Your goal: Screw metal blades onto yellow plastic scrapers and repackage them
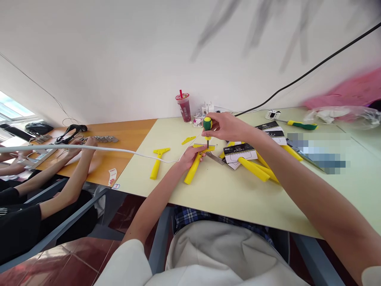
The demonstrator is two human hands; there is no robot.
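— What is the right hand doing?
— Its fingers are closed around the green-and-yellow handle of a screwdriver, which stands upright, shaft down over the head of a yellow scraper. The tip is too small for me to tell exactly what it meets.
— And the left hand?
— Closed on that same scraper, gripping it around its head, just below the screwdriver. The handle slants out toward the near side, over the pale table.
— What lies closest to the hands?
— A metal blade just to the right of the held scraper. On the far left is a loose flat yellow piece, and farther left a second yellow scraper, its handle pointing near.
— And to the right?
— A pile of yellow handles with black-and-white cards, partly behind the right forearm. Beyond them, at the far right, rests another screwdriver, near a clear plastic bag.
— By the wall?
— A cup of red drink with a red straw.
— Anyone else?
— At left, a co-worker's hand beside a row of small metal pieces on an orange table.
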